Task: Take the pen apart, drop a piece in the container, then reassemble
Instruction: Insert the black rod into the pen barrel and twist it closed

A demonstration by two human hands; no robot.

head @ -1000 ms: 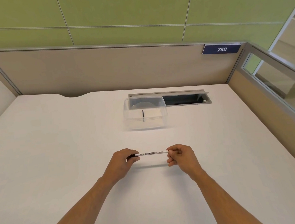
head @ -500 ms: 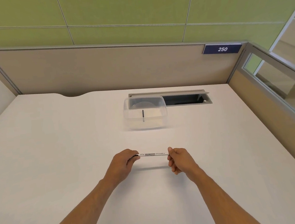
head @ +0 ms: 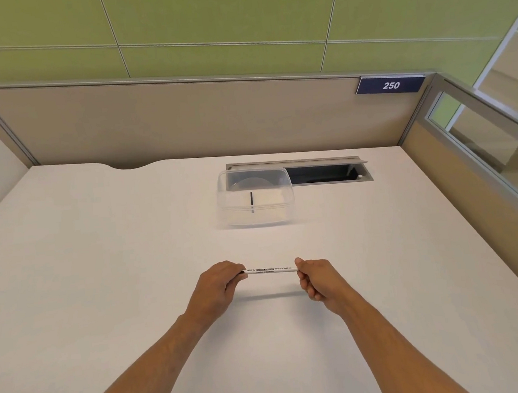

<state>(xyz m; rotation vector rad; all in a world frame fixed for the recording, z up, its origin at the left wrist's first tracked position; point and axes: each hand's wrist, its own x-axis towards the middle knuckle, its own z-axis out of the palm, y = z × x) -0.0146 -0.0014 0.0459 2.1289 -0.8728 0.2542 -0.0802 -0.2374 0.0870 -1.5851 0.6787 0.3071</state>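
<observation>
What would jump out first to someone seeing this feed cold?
Two bare hands near the front middle of the white desk hold a white marker pen level between them: the left hand pinches its dark end, the right hand the other. Farther back stands a clear plastic container with a small dark piece showing in it, and a blue sign reading 250 sits on the partition.
</observation>
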